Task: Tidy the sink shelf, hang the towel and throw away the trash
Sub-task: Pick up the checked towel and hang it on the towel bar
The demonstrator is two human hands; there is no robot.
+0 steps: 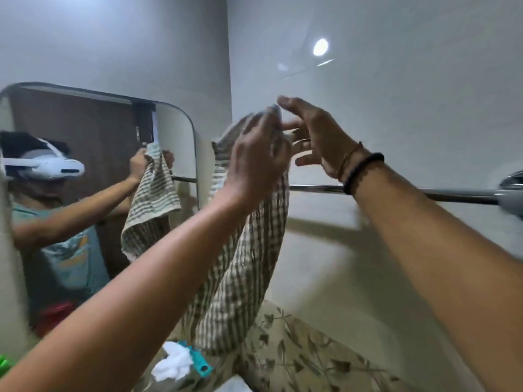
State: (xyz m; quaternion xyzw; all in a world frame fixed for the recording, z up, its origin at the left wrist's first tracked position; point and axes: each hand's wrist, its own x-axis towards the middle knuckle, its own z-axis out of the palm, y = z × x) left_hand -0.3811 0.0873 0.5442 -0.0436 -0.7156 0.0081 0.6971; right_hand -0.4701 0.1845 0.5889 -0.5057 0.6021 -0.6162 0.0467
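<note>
The left hand (254,157) grips the top of a beige, dark-striped cloth towel (240,278) at frame centre. The right hand (314,134) is open, fingers spread, just beside the towel, above the chrome wall-mounted towel bar (317,189).

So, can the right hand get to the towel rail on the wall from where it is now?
Probably yes. The right hand is open, just above the towel rail, with nothing between them. The striped towel hangs from the left hand, off to the rail's left end.
</note>
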